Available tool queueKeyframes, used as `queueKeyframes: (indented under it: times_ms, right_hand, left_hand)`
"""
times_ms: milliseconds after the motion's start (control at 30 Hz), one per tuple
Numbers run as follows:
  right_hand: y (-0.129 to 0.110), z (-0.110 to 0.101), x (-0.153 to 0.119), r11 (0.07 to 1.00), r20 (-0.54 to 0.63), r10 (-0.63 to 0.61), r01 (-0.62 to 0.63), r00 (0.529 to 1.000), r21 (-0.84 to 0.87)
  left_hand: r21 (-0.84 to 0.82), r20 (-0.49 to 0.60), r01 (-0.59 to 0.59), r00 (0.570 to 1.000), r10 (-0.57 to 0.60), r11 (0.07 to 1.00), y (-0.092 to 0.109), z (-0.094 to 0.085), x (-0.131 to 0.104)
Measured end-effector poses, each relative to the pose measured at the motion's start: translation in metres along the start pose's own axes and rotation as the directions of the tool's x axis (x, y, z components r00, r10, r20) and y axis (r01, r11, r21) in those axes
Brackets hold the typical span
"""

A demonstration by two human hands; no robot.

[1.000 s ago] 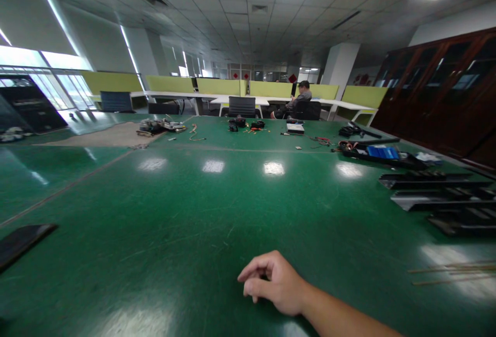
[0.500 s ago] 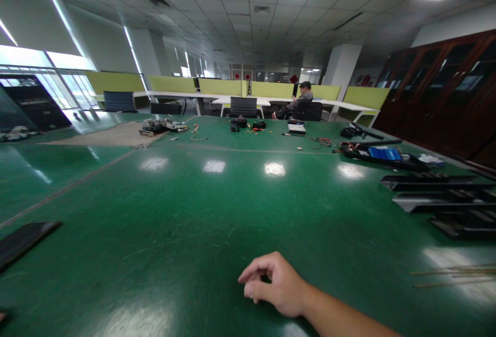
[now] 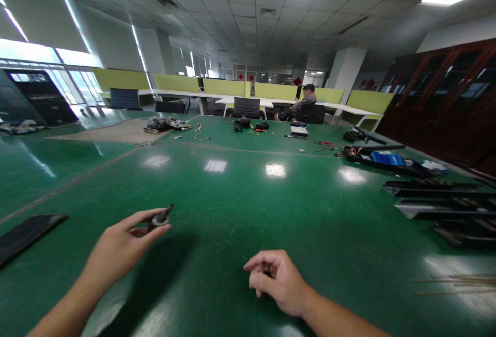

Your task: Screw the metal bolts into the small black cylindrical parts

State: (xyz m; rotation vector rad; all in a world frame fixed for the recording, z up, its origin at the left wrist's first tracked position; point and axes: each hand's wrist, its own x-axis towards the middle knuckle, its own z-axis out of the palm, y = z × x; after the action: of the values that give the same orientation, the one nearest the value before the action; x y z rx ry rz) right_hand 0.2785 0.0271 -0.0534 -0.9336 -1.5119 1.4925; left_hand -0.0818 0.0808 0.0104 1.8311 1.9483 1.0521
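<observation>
My left hand [image 3: 118, 246] is raised over the green table [image 3: 217, 202], left of centre. Its thumb and fingers pinch a small dark part [image 3: 160, 218] with a rounded grey body and a short, thin stem pointing up to the right. The exact kind of this part is too small to make out. To the right, my right hand [image 3: 277, 280] rests low at the table's near side, loosely curled. A gap shows between its thumb and forefinger, and nothing is visible in it.
A flat black slab [image 3: 29, 233] lies at the left edge. Several black metal channels [image 3: 437, 208] and thin rods [image 3: 457, 284] are on the right. Farther back sit a black tray with blue pieces [image 3: 387, 159], a white box [image 3: 299, 131] and cables. A person [image 3: 308, 100] sits beyond the table.
My left hand has come into view from the lower left, holding the small dark part. My right hand stays nearly in place, curled as before. The view has shifted slightly.
</observation>
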Motion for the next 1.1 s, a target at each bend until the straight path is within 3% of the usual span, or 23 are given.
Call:
queueKeyframes:
  times_ms: [67, 200, 333, 433, 533, 700, 833, 1100]
  right_hand:
    - [-0.001, -0.002, 0.0, 0.996, -0.109, -0.044, 0.036, 0.993, -0.078]
    - [-0.001, -0.006, 0.004, 0.976, -0.303, -0.113, 0.049, 0.946, -0.213]
    - [0.005, -0.009, 0.009, 0.969, -0.402, -0.132, 0.033, 0.906, -0.244]
    - [0.008, -0.01, 0.011, 0.965, -0.399, -0.126, 0.019, 0.908, -0.261]
    - [0.006, -0.01, 0.012, 0.954, -0.357, -0.121, 0.008, 0.926, -0.301]
    - [-0.001, -0.008, 0.015, 0.93, -0.318, -0.106, -0.019, 0.942, -0.366]
    - [-0.005, -0.007, 0.017, 0.919, -0.308, -0.089, -0.041, 0.947, -0.391]
    - [-0.009, -0.01, 0.018, 0.895, -0.288, -0.098, -0.042, 0.953, -0.445]
  left_hand:
    - [-0.11, 0.162, -0.11, 0.979, 0.127, 0.988, 0.02, 0.034, 0.003]
    - [-0.249, 0.299, -0.239, 0.903, 0.31, 0.938, 0.068, 0.105, -0.006]
    - [-0.313, 0.317, -0.233, 0.888, 0.332, 0.921, 0.088, 0.142, -0.022]
    - [-0.379, 0.277, -0.331, 0.851, 0.447, 0.864, 0.086, 0.146, -0.03]
    - [-0.456, 0.215, -0.469, 0.767, 0.605, 0.756, 0.08, 0.143, -0.033]
    - [-0.5, 0.191, -0.534, 0.7, 0.688, 0.682, 0.073, 0.144, -0.03]
    - [-0.533, 0.229, -0.524, 0.667, 0.709, 0.664, 0.07, 0.148, -0.029]
    - [-0.483, 0.239, -0.553, 0.662, 0.71, 0.678, 0.064, 0.151, -0.03]
